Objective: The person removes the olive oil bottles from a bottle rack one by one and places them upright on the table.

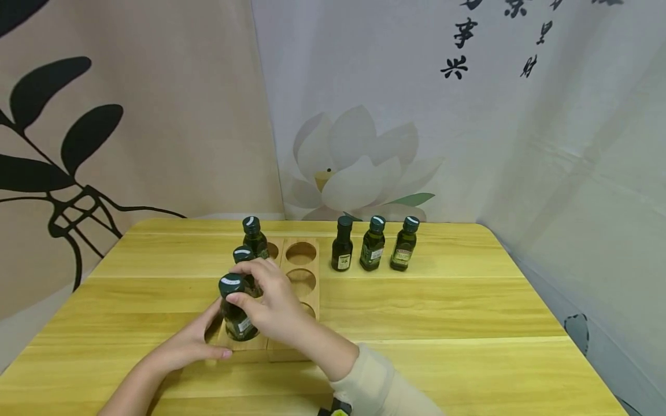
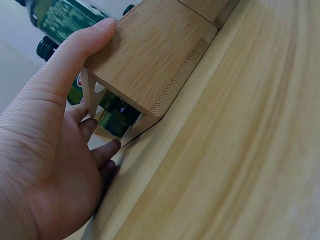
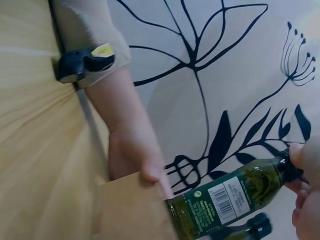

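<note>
My right hand [image 1: 276, 300] pinches the dark cap of a small green olive oil bottle [image 3: 220, 200] between thumb and fingers. The bottle stands upright at the front hole of the left column of a wooden bottle rack [image 1: 314, 294], its label turned toward the right wrist camera. At the rack's front left corner, my left hand [image 1: 192, 341] holds on, thumb [image 2: 102, 32] against the front face and fingers along the side. Behind the pinched bottle, two more bottles, a middle one [image 1: 243, 254] partly covered by my right hand and a far one [image 1: 255, 237], stand in the same column.
To the right of the rack, a slim dark bottle [image 1: 341, 245] and two green bottles [image 1: 372, 245] [image 1: 404, 245] stand in a row on the wooden table [image 1: 442, 323]. The rack's right column shows round holes [image 1: 302, 253]. A printed curtain [image 1: 364, 86] hangs behind the table.
</note>
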`<move>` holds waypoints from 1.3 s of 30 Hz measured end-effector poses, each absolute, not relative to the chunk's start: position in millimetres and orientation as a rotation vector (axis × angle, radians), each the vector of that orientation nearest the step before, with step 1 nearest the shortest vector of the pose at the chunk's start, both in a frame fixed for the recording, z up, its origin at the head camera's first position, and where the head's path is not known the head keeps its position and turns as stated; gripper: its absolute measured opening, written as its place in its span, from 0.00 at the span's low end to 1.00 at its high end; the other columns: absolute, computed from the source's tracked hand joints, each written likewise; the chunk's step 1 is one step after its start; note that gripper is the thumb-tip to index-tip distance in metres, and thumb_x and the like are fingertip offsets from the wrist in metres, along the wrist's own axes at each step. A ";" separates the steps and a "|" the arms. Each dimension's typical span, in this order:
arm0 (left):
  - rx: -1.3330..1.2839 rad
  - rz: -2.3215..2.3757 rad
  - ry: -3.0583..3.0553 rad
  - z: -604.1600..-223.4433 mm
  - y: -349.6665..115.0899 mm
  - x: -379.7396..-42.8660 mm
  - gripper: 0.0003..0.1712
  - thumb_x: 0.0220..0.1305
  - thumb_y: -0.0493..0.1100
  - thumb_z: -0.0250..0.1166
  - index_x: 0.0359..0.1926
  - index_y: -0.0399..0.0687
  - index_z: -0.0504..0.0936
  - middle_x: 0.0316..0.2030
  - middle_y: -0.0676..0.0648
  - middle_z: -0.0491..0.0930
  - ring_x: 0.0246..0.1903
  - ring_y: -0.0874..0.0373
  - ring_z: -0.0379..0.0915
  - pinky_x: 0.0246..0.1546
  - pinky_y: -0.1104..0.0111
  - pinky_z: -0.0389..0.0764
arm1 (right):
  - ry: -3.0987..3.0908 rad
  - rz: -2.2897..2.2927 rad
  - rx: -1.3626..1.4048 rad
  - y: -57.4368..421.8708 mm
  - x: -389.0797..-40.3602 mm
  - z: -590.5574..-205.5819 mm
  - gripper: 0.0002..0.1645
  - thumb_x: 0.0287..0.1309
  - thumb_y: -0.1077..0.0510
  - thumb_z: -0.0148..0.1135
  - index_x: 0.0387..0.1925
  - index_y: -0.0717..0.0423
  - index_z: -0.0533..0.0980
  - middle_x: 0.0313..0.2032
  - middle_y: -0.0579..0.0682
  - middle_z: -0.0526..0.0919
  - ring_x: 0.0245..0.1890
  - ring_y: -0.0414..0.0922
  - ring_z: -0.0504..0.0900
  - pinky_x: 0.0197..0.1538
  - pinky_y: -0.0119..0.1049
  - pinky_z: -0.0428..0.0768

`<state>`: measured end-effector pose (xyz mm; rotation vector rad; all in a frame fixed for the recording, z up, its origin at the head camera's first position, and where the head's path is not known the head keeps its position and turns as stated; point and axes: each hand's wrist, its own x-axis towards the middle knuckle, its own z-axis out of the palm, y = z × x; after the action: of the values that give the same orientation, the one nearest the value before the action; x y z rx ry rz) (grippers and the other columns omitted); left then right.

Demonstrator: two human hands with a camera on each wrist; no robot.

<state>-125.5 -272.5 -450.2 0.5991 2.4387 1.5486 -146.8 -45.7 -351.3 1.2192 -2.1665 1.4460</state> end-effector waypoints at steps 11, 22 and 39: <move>0.603 1.545 2.454 -451.0 -272.7 -125.8 0.63 0.49 0.38 0.73 0.75 0.40 0.37 0.70 0.25 0.39 0.66 0.24 0.33 0.56 0.28 0.40 | -2.124 1.532 1.191 -24.6 -142.0 -308.7 0.20 0.57 0.61 0.67 0.50 0.60 0.74 0.45 0.48 0.78 0.43 0.39 0.70 0.43 0.31 0.74; 0.704 1.535 2.471 -451.8 -274.3 -125.8 0.65 0.49 0.38 0.74 0.76 0.46 0.36 0.72 0.32 0.33 0.66 0.23 0.30 0.51 0.25 0.39 | -2.026 1.484 1.106 9.9 -152.0 -275.4 0.18 0.54 0.66 0.68 0.47 0.62 0.76 0.33 0.47 0.73 0.32 0.41 0.64 0.34 0.32 0.69; 0.674 1.550 2.442 -449.9 -273.4 -126.0 0.65 0.50 0.38 0.73 0.76 0.53 0.35 0.73 0.34 0.31 0.66 0.22 0.30 0.49 0.24 0.38 | -2.030 1.395 0.854 64.5 -182.1 -266.6 0.15 0.54 0.68 0.67 0.45 0.64 0.77 0.33 0.52 0.73 0.33 0.48 0.64 0.36 0.37 0.64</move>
<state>-126.0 -273.4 -449.9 0.6745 2.4423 1.5504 -182.1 64.5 -266.6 0.8535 -2.0300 1.3955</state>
